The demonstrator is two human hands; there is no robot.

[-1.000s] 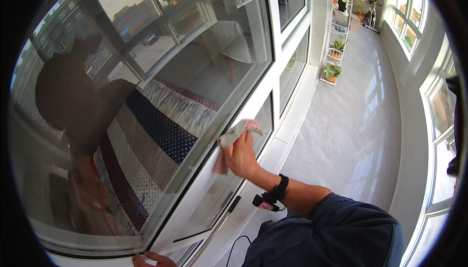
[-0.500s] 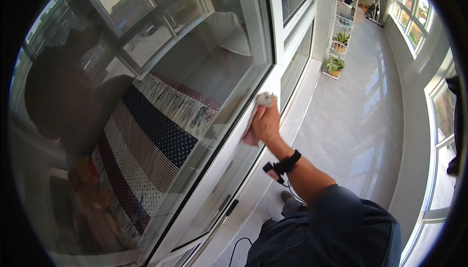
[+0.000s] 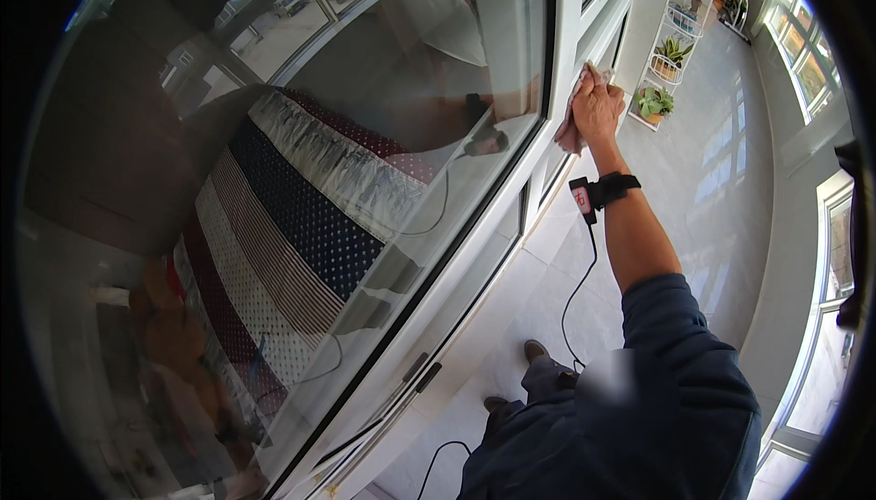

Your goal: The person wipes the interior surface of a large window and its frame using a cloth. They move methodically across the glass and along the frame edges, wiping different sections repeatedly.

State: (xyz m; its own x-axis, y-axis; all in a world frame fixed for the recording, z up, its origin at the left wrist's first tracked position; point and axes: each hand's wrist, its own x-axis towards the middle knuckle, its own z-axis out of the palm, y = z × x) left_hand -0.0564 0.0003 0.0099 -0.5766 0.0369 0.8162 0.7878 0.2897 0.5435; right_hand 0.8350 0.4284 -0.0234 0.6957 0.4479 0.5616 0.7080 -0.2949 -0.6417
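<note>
My right hand (image 3: 599, 112) grips a crumpled pinkish cloth (image 3: 569, 135). It presses the cloth against the white window frame (image 3: 564, 35), close to the lower pane beyond the large glass. The fingers are bent over the cloth, and part of it shows above the knuckles. A black strap (image 3: 613, 188) with a small boxy device goes round my right wrist, and a cable hangs from it. The right arm is stretched far forward. My left hand is not in view.
Behind the large glass pane (image 3: 456, 126) lies a striped, patterned bedspread (image 3: 301, 226), overlaid by reflections. Potted plants (image 3: 653, 103) stand on a white tiered rack past my hand. An exercise bike (image 3: 737, 9) stands at the far end. Windows (image 3: 796, 39) line the right wall.
My right hand has moved forward and to the right along the frame with the cloth, and the arm is straighter. The view has shifted slightly, showing more of my feet.
</note>
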